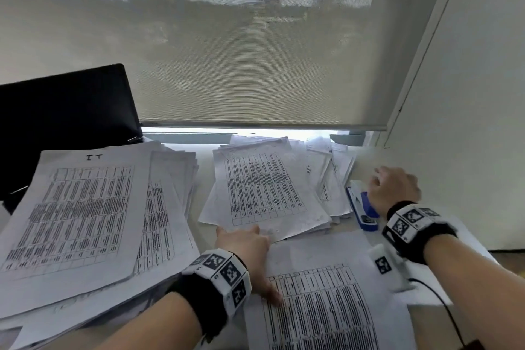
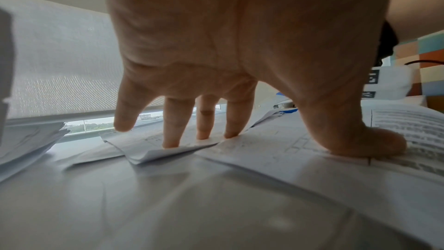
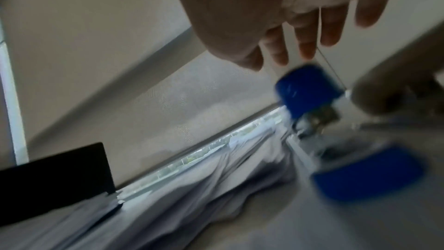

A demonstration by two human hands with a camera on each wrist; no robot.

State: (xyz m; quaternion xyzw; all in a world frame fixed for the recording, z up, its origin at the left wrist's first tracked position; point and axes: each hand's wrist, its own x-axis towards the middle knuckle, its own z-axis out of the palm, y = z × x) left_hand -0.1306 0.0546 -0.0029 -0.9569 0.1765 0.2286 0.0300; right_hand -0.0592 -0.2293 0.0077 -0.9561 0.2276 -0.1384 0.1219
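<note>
My left hand lies flat with straight fingers on the curled near corner of the middle pile of printed table sheets. Its thumb presses the near printed sheet onto the desk. My right hand hovers over a blue stapler at the right of the desk. In the blurred right wrist view its loosely hanging fingers are just above the stapler and hold nothing.
A thick pile of printed sheets fills the left of the desk, in front of a black laptop screen. More loose sheets lie by the window sill under a drawn blind. A wall closes the right side.
</note>
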